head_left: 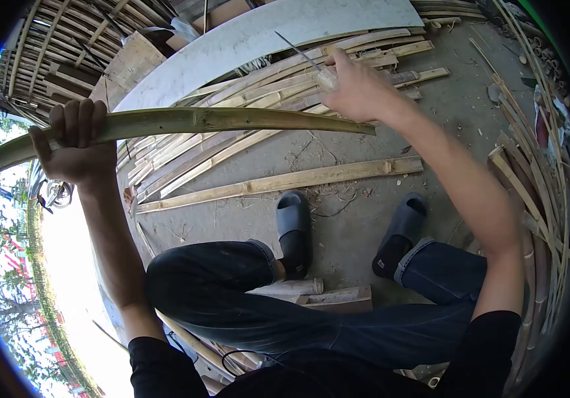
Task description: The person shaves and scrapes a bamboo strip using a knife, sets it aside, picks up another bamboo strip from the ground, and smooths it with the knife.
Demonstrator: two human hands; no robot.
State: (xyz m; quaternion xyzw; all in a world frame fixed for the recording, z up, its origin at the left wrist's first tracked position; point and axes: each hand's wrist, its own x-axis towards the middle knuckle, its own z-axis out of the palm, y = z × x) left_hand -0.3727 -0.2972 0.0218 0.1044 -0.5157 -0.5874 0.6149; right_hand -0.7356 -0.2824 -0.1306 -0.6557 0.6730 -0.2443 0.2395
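My left hand [76, 142] is wrapped round a long split bamboo strip [232, 119] on the left side. The strip is greenish-yellow with a node near its middle. It runs across the view, held above the floor, and its left end leaves the frame. Closed in my right hand [358, 86] is a knife [298, 51] with a pale handle and a thin dark blade pointing up and left. The hand is just above the strip's right end, with the blade apart from the strip. Several split bamboo pieces [278, 98] lie piled on the floor beyond.
A single bamboo length [311, 176] lies on the concrete floor before my slippered feet. Behind the pile is a curved pale board [285, 23]. A bamboo lattice [66, 33] stands at upper left. More bamboo poles [537, 265] line the right side.
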